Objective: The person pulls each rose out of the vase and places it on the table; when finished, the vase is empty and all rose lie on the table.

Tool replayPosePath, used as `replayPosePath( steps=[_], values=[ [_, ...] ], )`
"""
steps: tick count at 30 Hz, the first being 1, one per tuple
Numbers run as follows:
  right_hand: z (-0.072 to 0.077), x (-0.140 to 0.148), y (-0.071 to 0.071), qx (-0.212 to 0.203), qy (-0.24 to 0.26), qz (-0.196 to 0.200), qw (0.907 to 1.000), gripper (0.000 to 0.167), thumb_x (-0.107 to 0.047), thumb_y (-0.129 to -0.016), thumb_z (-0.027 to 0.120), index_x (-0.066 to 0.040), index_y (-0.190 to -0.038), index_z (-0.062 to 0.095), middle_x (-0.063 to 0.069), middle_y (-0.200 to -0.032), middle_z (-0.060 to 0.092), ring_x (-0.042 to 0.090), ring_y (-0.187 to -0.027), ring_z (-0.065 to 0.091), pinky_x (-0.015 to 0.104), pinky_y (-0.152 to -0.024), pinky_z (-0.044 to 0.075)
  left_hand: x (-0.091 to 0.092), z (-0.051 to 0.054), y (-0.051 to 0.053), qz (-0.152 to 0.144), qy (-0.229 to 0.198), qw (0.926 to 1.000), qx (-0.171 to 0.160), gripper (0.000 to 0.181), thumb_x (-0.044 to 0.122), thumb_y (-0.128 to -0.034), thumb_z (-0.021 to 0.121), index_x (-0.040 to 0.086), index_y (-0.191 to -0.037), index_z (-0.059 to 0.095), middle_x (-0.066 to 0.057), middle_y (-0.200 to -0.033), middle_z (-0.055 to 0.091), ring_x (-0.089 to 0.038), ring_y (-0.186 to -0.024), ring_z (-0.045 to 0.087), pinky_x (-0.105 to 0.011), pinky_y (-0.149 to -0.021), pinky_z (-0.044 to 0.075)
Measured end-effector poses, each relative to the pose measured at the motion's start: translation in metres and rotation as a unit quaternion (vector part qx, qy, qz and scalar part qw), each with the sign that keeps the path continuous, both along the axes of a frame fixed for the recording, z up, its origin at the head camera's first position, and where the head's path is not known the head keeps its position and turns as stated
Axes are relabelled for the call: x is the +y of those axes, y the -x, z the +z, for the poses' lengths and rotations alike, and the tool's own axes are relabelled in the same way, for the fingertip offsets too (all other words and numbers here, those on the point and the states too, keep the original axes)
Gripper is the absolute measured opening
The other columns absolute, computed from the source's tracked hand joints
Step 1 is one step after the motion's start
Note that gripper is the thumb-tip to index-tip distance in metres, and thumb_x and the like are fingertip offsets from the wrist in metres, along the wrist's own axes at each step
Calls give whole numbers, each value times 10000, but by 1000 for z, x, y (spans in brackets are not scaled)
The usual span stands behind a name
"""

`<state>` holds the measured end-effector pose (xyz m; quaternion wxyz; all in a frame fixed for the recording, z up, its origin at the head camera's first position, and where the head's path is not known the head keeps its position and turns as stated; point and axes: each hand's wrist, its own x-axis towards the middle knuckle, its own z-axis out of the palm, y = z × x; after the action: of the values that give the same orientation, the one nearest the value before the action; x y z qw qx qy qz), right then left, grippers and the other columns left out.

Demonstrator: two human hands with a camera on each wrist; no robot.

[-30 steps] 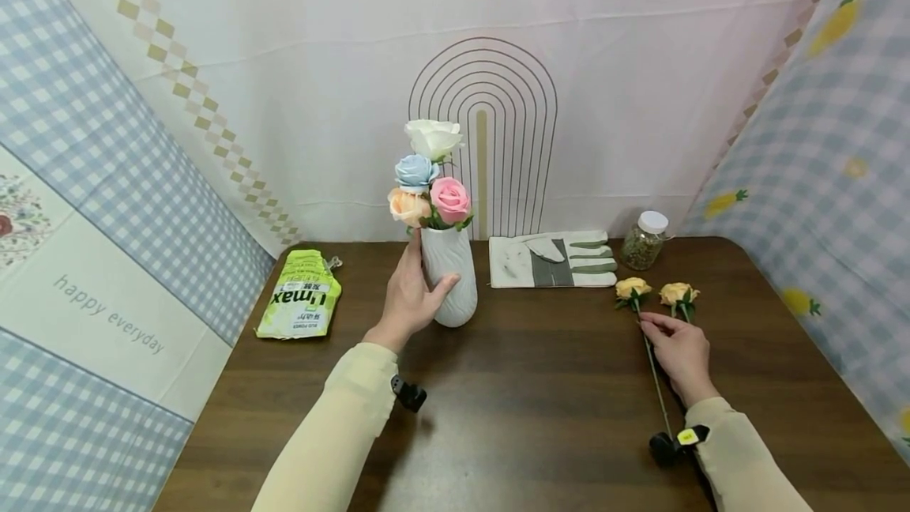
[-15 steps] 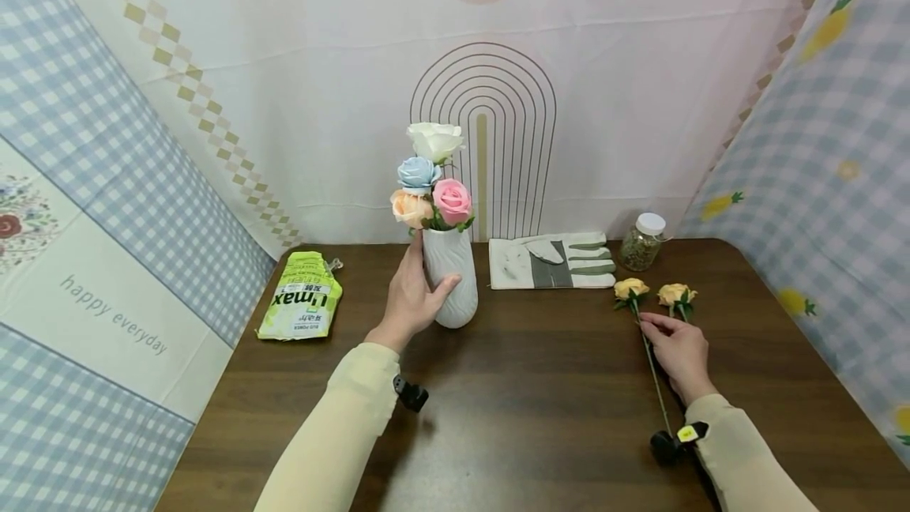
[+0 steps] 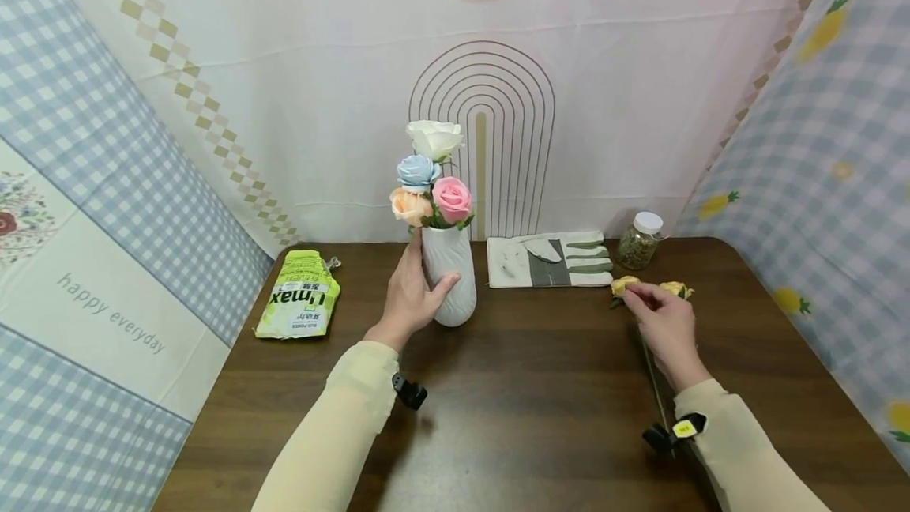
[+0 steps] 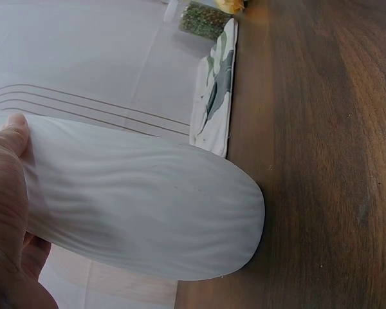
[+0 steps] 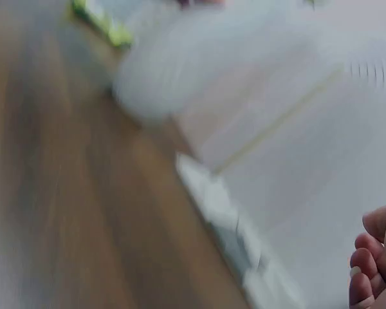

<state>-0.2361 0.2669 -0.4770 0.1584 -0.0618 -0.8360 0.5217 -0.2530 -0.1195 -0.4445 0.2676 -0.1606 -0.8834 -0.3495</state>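
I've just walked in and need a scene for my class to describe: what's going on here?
A person's left hand holds a white vase with four flowers in it: white, blue, peach and pink. The right hand is at the head of a yellow flower; whether it pinches it is hard to tell. A second yellow flower shows partly behind that hand. A glove and a jar are towards the back of the table, and a bag lies on its left.

1. White vase [image 3: 455, 279], wavy-ridged, standing on the tabletop [image 3: 512, 401].
2. White rose [image 3: 435, 139], blue rose [image 3: 418, 171], peach rose [image 3: 410, 206], pink rose [image 3: 452, 199]: blooms above its mouth.
3. Two yellow roses [image 3: 623, 284], near each other, partly hidden.
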Motion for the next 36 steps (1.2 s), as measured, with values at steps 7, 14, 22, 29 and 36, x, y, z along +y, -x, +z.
replayPosePath(
  steps=[7,14,22,29,36],
  values=[
    [81,-79,-15,768,254,1432,9864,238,-49,-889,677,69,-1096,679,227,-1000,675,79,-784,572,146,-624,456,-1,1,0,-20,-24,10000,-26,1001,388,-842,729,59,-1542,94,-208,-1493,332,-311,-1331,393,-447,-1059,356],
    [95,-144,11,819,394,2447,9653,287,-144,-880,711,1,-1127,689,130,-962,687,137,-817,597,210,-699,485,-3,-1,1,16,5,9999,101,990,381,-842,729,55,-1539,107,-207,-1491,339,-311,-1328,400,-458,-1045,371],
    [114,-196,23,873,761,2740,9547,269,-126,-861,730,-34,-1113,705,104,-938,684,201,-821,605,245,-669,498,-1,0,1,-42,32,9997,221,988,342,-835,745,42,-1535,116,-218,-1464,367,-327,-1285,442,-480,-1015,397],
    [132,-213,21,718,994,2704,9549,253,-53,-861,712,4,-1106,695,149,-861,634,204,-766,542,225,-615,440,-2,-1,1,-45,92,9996,245,992,358,-839,737,30,-1533,110,-222,-1473,352,-324,-1297,431,-476,-1014,401],
    [129,-223,30,634,1023,2761,9536,171,-90,-842,743,36,-954,717,58,-663,529,158,-635,451,235,-541,374,-3,-3,1,-94,57,9992,373,990,405,-852,714,31,-1536,104,-222,-1480,348,-329,-1299,430,-481,-1009,404]
  ],
)
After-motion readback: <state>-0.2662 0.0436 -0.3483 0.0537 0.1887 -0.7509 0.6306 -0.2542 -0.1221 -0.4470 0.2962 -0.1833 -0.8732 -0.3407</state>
